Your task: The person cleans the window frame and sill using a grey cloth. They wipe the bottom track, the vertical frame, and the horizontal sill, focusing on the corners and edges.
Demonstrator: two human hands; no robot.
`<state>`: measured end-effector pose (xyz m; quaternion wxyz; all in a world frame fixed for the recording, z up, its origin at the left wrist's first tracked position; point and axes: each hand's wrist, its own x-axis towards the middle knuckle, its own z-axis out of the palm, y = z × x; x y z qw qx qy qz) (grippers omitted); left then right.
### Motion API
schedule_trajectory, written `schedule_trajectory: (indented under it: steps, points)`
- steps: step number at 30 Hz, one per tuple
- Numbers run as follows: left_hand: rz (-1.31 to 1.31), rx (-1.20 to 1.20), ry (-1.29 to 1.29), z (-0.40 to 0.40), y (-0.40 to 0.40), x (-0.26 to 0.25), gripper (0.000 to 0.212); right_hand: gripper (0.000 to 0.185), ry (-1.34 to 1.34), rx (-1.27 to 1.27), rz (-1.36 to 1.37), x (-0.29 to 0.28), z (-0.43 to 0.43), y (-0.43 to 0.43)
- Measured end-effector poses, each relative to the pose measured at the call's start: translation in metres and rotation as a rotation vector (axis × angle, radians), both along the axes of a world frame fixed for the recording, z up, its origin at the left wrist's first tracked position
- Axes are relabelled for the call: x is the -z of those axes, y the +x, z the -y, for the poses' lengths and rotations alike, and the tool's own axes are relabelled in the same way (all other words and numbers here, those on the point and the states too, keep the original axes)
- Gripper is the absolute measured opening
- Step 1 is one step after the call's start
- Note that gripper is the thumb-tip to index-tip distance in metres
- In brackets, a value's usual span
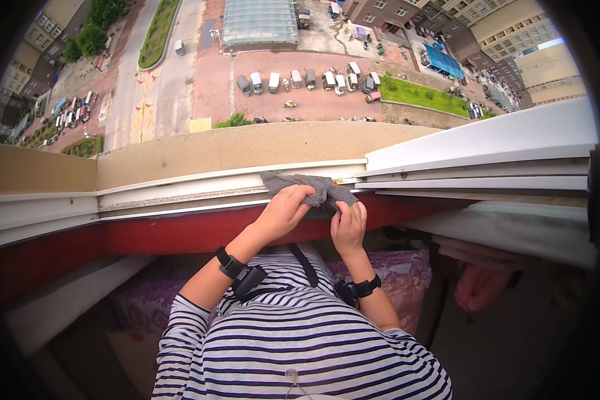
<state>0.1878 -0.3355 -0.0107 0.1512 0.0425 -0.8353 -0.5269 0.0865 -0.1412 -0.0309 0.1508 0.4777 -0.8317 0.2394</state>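
A grey cloth [320, 189] lies bunched across the white window track [190, 197], held between my two hands. My left hand [284, 209] grips its near left part, fingers curled into the fabric. At the cloth's right end, my right hand [349, 225] pinches a fold over the red sill [180, 232]. Grime shows along the grooves of the track to the left. A small orange-yellow patch [338, 182] is visible on the track just beyond the cloth; what it is I cannot tell.
White sliding window frames [480, 182] stand at the right, with another frame upright [40, 210] at the left. Past the tan outer ledge [250, 145] is a long drop to a courtyard with parked vehicles [274, 82]. Purple patterned bedding [400, 275] lies below the sill.
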Motion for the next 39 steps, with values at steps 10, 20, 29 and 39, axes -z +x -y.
schedule_trajectory:
  steps: [10,20,29,39]
  points:
    - [0.077,0.282,-0.048,-0.037,-0.101,0.040,0.028,0.029,-0.063,0.355,0.170,0.016,-0.082,0.006]
    - [0.080,0.117,-0.401,-0.066,-0.121,0.038,0.014,0.029,-0.029,0.306,0.294,0.015,-0.080,-0.020]
    - [-0.005,0.096,-0.437,-0.052,-0.093,0.039,0.017,0.033,-0.059,0.280,0.334,0.019,-0.079,-0.029]
    - [0.075,0.148,-0.318,-0.061,-0.118,0.050,0.020,0.029,-0.111,0.368,0.452,0.026,-0.076,-0.031]
